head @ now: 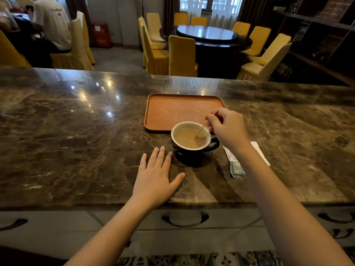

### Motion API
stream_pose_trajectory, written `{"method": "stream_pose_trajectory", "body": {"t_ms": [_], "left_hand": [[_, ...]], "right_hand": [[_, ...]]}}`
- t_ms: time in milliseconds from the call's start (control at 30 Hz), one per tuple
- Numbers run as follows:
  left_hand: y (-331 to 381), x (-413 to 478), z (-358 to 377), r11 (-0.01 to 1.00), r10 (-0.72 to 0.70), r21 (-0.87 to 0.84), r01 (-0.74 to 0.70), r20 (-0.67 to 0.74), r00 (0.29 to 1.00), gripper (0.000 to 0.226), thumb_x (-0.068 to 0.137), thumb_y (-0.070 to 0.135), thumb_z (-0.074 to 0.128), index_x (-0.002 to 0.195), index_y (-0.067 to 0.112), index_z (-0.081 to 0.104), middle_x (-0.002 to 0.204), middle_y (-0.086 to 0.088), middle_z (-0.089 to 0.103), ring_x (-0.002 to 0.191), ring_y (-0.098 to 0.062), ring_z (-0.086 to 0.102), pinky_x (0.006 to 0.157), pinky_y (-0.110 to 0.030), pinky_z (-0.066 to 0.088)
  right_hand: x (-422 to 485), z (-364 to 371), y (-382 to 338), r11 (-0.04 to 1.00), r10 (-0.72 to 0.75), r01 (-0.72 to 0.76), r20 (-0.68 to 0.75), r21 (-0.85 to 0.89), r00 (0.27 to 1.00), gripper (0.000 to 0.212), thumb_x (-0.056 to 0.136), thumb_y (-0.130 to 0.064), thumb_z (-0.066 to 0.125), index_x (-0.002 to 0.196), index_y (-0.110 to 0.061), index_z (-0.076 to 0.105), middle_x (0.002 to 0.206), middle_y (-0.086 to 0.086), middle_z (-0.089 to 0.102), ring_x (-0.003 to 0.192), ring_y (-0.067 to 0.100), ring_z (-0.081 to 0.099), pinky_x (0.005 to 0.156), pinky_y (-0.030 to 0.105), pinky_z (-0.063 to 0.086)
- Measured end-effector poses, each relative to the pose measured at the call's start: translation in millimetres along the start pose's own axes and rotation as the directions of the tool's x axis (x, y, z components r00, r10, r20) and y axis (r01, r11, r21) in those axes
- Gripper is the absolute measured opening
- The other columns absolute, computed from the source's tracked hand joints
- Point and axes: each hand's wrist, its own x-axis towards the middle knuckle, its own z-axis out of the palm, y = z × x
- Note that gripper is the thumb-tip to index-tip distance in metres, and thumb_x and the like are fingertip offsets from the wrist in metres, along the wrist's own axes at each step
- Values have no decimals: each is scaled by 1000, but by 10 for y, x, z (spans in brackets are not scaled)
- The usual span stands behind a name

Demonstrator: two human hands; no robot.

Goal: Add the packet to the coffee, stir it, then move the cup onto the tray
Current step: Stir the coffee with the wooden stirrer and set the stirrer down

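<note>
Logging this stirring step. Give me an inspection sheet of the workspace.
Surface: glossy brown marble counter.
Job's things: black cup of milky coffee on the counter, just in front of the orange tray; opened packet beside the cup.
Clutter: nothing seen.
Grippers: right hand pinches a stir stick dipped in the coffee; left hand flat on the counter.
Cables: nothing seen.
Surroundings: yellow chairs, round dining table, seated person.
</note>
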Motion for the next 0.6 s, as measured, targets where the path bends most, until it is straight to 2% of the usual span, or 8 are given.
{"method": "stream_pose_trajectory", "body": {"t_ms": [100,300,500,600], "left_hand": [[-5,-3,0,1000,1,-5,-1,2,1000,82,76,71,0,145,26,1,156,0,-5,140,-15,-12,110,-40,-14],[11,-4,-8,1000,-11,-4,11,19,1000,75,84,68,9,145,25,-1,155,0,-7,140,-15,-14,112,-42,-12],[7,-1,9,1000,-10,10,10,17,1000,81,76,70,-2,145,25,-2,156,-1,-7,140,-15,-14,112,-42,-12],[10,-7,-2,1000,-11,3,11,16,1000,82,76,70,-2,145,25,-1,156,-1,-7,140,-15,-14,112,-42,-12]], "right_hand": [[16,78,-80,999,-33,32,40,24,999,19,91,-13,51,90,-3,68,78,5,64,75,20,62,69,27,52],[-80,123,-162,996,-61,53,109,67,992,17,90,-14,52,91,-6,67,81,4,65,74,16,62,69,24,52],[-184,-13,-139,993,-42,19,199,116,979,14,90,-14,53,84,-11,66,72,0,65,61,5,60,59,11,49],[-194,-127,-71,992,-2,-26,228,120,974,15,89,-13,54,82,-13,66,69,-3,65,57,0,59,57,11,50]]}}
